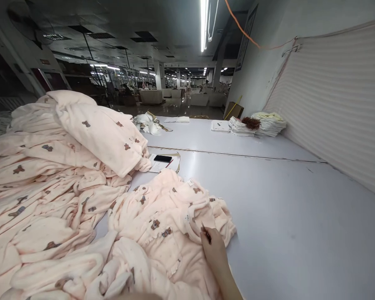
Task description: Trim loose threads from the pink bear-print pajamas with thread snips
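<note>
Your right hand is at the right side of the garment, fingers clamped on a slim pointed tool, dark in colour. The tip points away from you, over the cloth; whether it touches the fabric, you cannot tell. Your left hand is out of sight; you cannot tell whether its fingers are apart or together.

The garment lies rumpled on the bench, directly in front of you: pale pink, soft-looking, printed with small brown bears. Two white labels show on it, a far label near its far edge and a near label beside the tool.

To the left of the garment you have a large pile of matching printed cloth, heaped higher than the garment, with folds running up to it.

Just beyond the garment you see a black phone on some paper, with a red pen beside the phone.

Well beyond the garment, on the bench's far part: a crumpled white bundle; then, farther to the right, folded white stacks with a dark reddish tuft against them.

Right of the garment, past the bare bench surface, you have a striped sheet hanging along the wall.
</note>
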### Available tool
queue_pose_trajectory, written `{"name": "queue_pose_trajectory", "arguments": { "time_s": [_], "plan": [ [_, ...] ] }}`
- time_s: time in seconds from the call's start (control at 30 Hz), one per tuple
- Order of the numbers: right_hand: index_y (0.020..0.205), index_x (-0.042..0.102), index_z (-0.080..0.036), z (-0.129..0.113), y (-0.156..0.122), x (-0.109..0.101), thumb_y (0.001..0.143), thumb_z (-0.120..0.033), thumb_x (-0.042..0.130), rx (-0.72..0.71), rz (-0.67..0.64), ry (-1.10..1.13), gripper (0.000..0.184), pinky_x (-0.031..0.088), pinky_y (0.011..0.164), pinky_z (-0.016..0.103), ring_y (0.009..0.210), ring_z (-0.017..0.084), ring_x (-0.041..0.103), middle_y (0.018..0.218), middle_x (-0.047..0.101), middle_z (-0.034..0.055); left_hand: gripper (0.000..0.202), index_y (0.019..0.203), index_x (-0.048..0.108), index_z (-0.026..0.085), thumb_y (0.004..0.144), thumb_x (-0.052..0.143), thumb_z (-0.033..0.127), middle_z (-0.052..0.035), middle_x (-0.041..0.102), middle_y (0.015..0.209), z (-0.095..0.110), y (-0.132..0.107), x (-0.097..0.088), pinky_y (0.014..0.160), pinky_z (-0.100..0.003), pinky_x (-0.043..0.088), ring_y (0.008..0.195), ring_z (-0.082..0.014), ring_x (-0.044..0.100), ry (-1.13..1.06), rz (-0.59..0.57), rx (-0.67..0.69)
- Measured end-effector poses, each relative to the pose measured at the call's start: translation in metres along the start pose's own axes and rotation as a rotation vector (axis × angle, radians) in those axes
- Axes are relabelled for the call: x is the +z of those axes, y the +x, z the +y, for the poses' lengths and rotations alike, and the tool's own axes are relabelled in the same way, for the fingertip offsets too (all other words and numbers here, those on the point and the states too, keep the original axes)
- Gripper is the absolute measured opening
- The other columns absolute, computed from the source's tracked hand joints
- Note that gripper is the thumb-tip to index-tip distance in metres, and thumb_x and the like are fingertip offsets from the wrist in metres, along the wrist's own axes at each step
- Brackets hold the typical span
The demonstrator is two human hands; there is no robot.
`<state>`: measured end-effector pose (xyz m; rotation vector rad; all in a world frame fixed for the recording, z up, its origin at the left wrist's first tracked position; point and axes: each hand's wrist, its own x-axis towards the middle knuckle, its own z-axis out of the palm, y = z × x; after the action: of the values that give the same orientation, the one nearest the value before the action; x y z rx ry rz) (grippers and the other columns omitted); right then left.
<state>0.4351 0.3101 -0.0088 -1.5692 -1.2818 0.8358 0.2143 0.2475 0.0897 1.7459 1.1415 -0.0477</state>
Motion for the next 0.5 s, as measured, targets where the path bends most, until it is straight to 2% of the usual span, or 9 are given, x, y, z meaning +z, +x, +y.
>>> {"name": "queue_pose_trajectory", "arguments": {
  "time_s": [0.03,0.1,0.17,0.2,0.23,0.3,0.37,0.43,0.5],
  "plan": [
    [0.076,0.068,-0.019,0.004,-0.006,-0.003,0.075,-0.037,0.055,0.001,-0.003,0.002,0.021,0.045,0.076,0.035,0.08,0.025,0.06,0.079,0.065,0.0068,0.03,0.074,0.069,0.023,0.072,0.063,0.052,0.0031,0.068,0.064,0.008,0.005,-0.009,0.054,-0.028,0.049,0.058,-0.0183,0.064,0.023,-0.021,0.006],
    [0.068,0.066,-0.02,0.011,-0.018,-0.007,0.074,-0.04,0.057,0.013,-0.003,0.018,0.023,0.046,0.069,0.032,0.072,0.023,0.06,0.07,0.064,0.0043,0.02,0.071,0.068,0.024,0.072,0.06,0.043,0.0031,0.066,0.063,0.028,0.022,-0.03,0.053,-0.027,0.047,0.059,-0.0197,0.064,0.158,0.078,0.024],
    [0.065,0.065,-0.02,0.019,-0.029,-0.008,0.074,-0.045,0.057,0.036,0.007,0.045,0.028,0.048,0.065,0.029,0.068,0.021,0.06,0.067,0.065,0.0029,0.02,0.084,0.065,0.022,0.079,0.05,0.035,-0.0023,0.067,0.082,0.05,0.047,-0.049,0.066,-0.031,0.048,0.075,-0.022,0.065,0.408,0.397,0.054],
    [0.065,0.065,-0.02,0.022,-0.033,-0.008,0.074,-0.048,0.057,0.05,0.016,0.06,0.03,0.048,0.064,0.029,0.067,0.021,0.061,0.065,0.065,0.0025,0.026,0.096,0.062,0.02,0.08,0.048,0.034,-0.0074,0.065,0.097,0.059,0.06,-0.054,0.076,-0.035,0.047,0.09,-0.0252,0.063,0.47,0.494,0.071],
    [0.064,0.065,-0.02,0.025,-0.036,-0.009,0.073,-0.051,0.057,0.068,0.027,0.075,0.033,0.049,0.062,0.028,0.065,0.021,0.061,0.064,0.066,0.0022,0.029,0.101,0.06,0.018,0.079,0.049,0.033,-0.0102,0.063,0.104,0.067,0.073,-0.057,0.08,-0.038,0.046,0.095,-0.0269,0.06,0.512,0.54,0.089],
    [0.065,0.066,-0.02,0.027,-0.037,-0.013,0.072,-0.056,0.057,0.114,0.064,0.107,0.038,0.05,0.061,0.027,0.062,0.02,0.063,0.06,0.066,0.0017,0.03,0.101,0.06,0.017,0.076,0.053,0.033,-0.0121,0.061,0.104,0.074,0.094,-0.052,0.08,-0.04,0.046,0.095,-0.029,0.059,0.54,0.518,0.121],
    [0.075,0.068,-0.02,0.024,-0.03,-0.019,0.075,-0.059,0.054,0.174,0.13,0.142,0.041,0.052,0.064,0.027,0.067,0.021,0.066,0.065,0.07,0.0031,0.029,0.099,0.062,0.019,0.074,0.055,0.032,-0.0107,0.061,0.098,0.072,0.105,-0.04,0.074,-0.041,0.047,0.087,-0.0286,0.059,0.563,0.476,0.148],
    [0.095,0.068,-0.02,0.017,-0.017,-0.024,0.078,-0.056,0.053,0.226,0.21,0.185,0.043,0.052,0.075,0.028,0.087,0.023,0.067,0.089,0.073,0.0068,0.036,0.111,0.058,0.023,0.075,0.053,0.029,-0.0102,0.06,0.102,0.066,0.107,-0.025,0.074,-0.042,0.046,0.089,-0.0289,0.058,0.584,0.465,0.187],
    [0.11,0.063,-0.02,0.007,0.002,-0.028,0.077,-0.052,0.059,0.247,0.267,0.237,0.046,0.048,0.087,0.029,0.108,0.025,0.06,0.113,0.068,0.0089,0.042,0.118,0.052,0.027,0.076,0.05,0.024,-0.0101,0.059,0.109,0.058,0.103,-0.013,0.076,-0.044,0.046,0.096,-0.0291,0.057,0.606,0.486,0.237]
  ]
}}
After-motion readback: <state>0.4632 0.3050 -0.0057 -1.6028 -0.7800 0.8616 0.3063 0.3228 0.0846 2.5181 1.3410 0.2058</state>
